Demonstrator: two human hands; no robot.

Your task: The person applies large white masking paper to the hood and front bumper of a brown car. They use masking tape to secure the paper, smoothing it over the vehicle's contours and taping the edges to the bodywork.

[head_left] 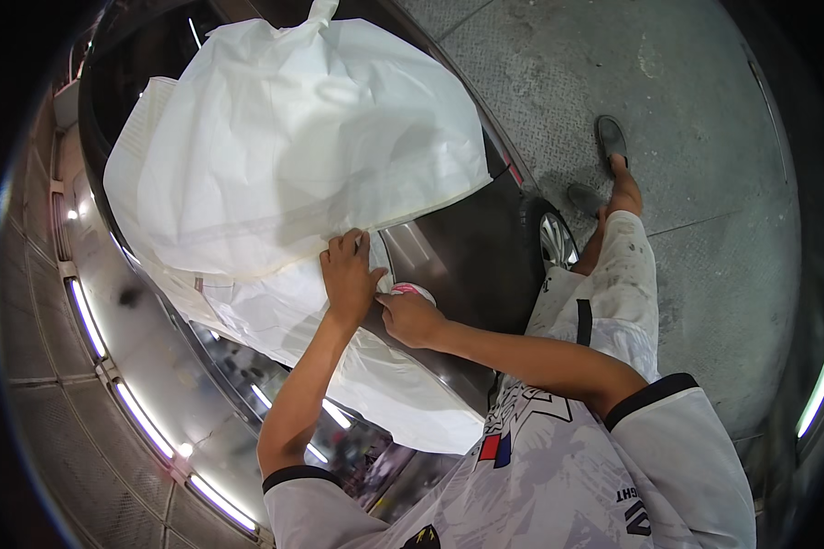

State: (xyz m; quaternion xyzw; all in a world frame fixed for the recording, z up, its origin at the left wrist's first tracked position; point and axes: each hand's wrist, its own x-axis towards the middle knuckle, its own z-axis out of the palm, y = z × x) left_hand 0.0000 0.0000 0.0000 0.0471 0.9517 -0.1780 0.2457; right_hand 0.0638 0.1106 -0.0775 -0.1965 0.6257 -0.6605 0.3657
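Note:
My left hand [346, 274] presses on the lower edge of a white masking sheet [311, 137] draped over a dark car; its fingers lie along the sheet's edge and its thumb stands apart. Just right of it, my right hand [412, 318] is closed around a roll of tape [416, 291], whose round pink and white side partly shows; the rest is hidden by the fingers. Its thumb and fingertips come close to my left thumb. Below the hands, a second white sheet [403, 403] covers more of the car. The bare dark car panel [471, 256] shows between the sheets.
A car wheel [556, 240] sits right of the panel, close to my legs. My feet stand on a grey, textured metal floor [696, 119]. Lit tube lights [145, 421] line the wall at the left; another tube light [820, 380] glows at the far right.

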